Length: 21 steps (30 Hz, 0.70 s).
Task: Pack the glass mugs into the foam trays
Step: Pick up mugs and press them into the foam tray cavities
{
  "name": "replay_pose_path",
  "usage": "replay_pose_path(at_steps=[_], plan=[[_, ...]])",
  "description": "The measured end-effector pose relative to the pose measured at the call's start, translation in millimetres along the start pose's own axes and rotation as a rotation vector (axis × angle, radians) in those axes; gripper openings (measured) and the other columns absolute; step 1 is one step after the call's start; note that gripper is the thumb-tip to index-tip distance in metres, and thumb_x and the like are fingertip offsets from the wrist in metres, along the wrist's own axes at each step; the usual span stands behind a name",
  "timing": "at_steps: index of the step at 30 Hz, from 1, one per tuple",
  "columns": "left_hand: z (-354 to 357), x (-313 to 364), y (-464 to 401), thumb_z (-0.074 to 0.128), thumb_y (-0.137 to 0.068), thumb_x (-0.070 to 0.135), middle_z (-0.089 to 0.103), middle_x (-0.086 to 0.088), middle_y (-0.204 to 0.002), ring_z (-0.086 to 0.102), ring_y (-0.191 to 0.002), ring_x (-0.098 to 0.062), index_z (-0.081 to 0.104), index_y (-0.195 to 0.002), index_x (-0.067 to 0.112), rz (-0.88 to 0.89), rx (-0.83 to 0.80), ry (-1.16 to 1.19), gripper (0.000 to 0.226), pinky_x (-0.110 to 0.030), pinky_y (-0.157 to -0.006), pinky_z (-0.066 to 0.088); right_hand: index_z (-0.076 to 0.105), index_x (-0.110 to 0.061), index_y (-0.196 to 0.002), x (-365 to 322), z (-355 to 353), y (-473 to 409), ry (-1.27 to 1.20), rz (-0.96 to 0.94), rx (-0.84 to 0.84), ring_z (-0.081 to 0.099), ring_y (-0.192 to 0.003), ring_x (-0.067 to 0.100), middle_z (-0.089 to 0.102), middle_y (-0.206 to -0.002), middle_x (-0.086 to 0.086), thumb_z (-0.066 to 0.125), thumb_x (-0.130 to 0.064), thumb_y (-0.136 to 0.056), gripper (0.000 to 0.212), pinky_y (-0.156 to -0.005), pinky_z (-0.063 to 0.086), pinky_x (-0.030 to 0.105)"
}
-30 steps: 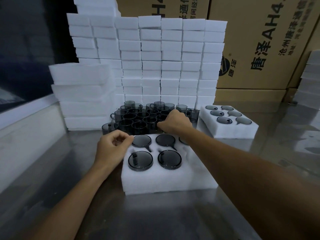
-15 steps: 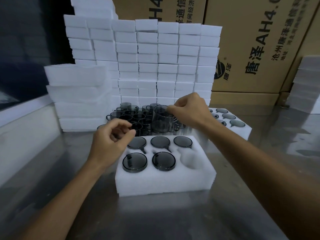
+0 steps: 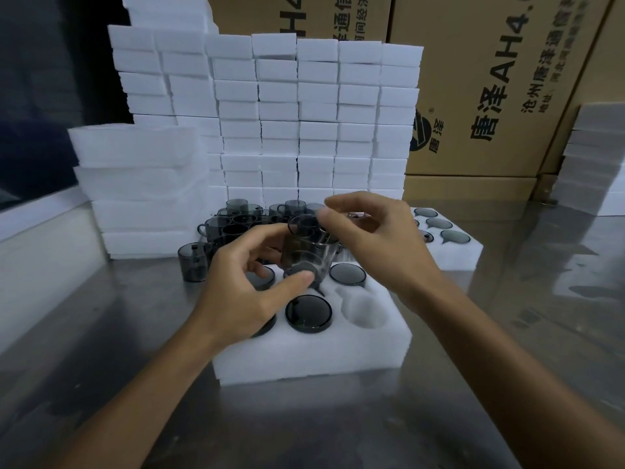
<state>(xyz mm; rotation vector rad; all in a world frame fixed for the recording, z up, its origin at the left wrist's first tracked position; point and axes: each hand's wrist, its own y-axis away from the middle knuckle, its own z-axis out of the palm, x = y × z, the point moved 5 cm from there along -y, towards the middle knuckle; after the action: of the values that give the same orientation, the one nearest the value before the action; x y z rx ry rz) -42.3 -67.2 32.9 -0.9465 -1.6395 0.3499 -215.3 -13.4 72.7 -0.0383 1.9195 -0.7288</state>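
A smoky glass mug [image 3: 309,247] hangs above the white foam tray [image 3: 314,353]. My right hand [image 3: 368,238] pinches its rim from above. My left hand [image 3: 252,286] grips its lower body, thumb at the base. The tray holds several dark mugs bottom-up, such as one [image 3: 308,313] in the front row and one [image 3: 347,274] behind it. The front right pocket [image 3: 363,308] is empty. A cluster of loose mugs [image 3: 236,225] stands behind the tray.
A filled foam tray [image 3: 453,255] lies at the right. Stacked foam blocks [image 3: 304,113] and foam trays [image 3: 142,184] rise behind and at the left. Cardboard boxes [image 3: 490,89] stand at the back. A second foam stack [image 3: 595,157] is at the far right, on the steel table [image 3: 338,428].
My right hand has lifted a mug from the cluster and brought it over the tray. My left hand rose from the tray's left edge and took hold of the mug's lower part.
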Motion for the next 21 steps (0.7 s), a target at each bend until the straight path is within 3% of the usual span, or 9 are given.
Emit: replay_pose_path(at_steps=[3,6,8,12,14,17,21], plan=[[-3,1,-2,0.079,-0.068,0.039,0.071,0.013,-0.102,0.066,-0.091,-0.016,0.064,-0.115,0.032,-0.003,0.074,-0.003,0.050,-0.024,-0.067,0.049,0.071,-0.023,-0.108,14,-5,6,-0.118,-0.036,0.010,0.071,-0.086,0.004,0.075,-0.096,-0.009,0.075,-0.042,-0.084,0.031,-0.073,0.055,0.019],[-1,1,-4,0.077,-0.062,0.053,0.071,0.010,-0.100,0.067,-0.088,-0.016,0.064,-0.114,0.029,-0.006,0.115,-0.066,0.059,-0.028,-0.066,0.050,0.066,-0.027,-0.118,27,-3,14,-0.083,-0.062,-0.098,0.071,-0.097,0.013,0.072,-0.105,-0.005,0.078,-0.053,-0.072,0.055,-0.082,0.058,0.032],[4,1,-6,0.077,-0.060,0.059,0.070,0.010,-0.100,0.066,-0.089,-0.013,0.063,-0.112,0.027,-0.013,0.109,-0.113,0.062,-0.029,-0.066,0.051,0.064,-0.026,-0.123,33,-2,18,-0.073,-0.077,-0.139,0.070,-0.102,0.016,0.071,-0.109,-0.004,0.082,-0.051,-0.068,0.063,-0.083,0.059,0.038],[14,3,-9,0.079,-0.055,0.062,0.069,0.013,-0.096,0.064,-0.086,-0.009,0.061,-0.103,0.033,-0.036,0.063,-0.125,0.059,-0.029,-0.064,0.051,0.065,-0.014,-0.121,37,-11,17,-0.123,-0.085,-0.130,0.070,-0.100,0.020,0.072,-0.108,0.004,0.085,-0.038,-0.072,0.058,-0.079,0.060,0.041],[17,6,-13,0.080,-0.058,0.055,0.070,0.009,-0.093,0.065,-0.083,-0.011,0.063,-0.101,0.032,-0.049,0.015,-0.038,0.052,-0.032,-0.063,0.052,0.063,-0.008,-0.125,36,-18,16,-0.184,-0.072,-0.150,0.070,-0.099,0.021,0.072,-0.111,0.009,0.078,-0.030,-0.075,0.056,-0.081,0.057,0.033],[22,8,-18,0.081,-0.067,0.037,0.071,0.002,-0.089,0.067,-0.081,-0.014,0.068,-0.099,0.025,-0.077,-0.031,0.063,0.036,-0.038,-0.065,0.051,0.060,-0.007,-0.129,38,-28,16,-0.234,-0.044,-0.205,0.069,-0.104,0.021,0.069,-0.119,0.013,0.070,-0.021,-0.080,0.052,-0.090,0.056,0.034],[35,9,-17,0.085,-0.065,0.033,0.070,0.010,-0.079,0.065,-0.071,-0.010,0.072,-0.097,0.024,-0.106,-0.074,0.072,0.036,-0.020,-0.057,0.045,0.059,-0.013,-0.129,45,-40,18,-0.235,-0.006,-0.264,0.064,-0.118,0.027,0.069,-0.125,0.012,0.067,-0.018,-0.080,0.050,-0.102,0.052,0.042]])
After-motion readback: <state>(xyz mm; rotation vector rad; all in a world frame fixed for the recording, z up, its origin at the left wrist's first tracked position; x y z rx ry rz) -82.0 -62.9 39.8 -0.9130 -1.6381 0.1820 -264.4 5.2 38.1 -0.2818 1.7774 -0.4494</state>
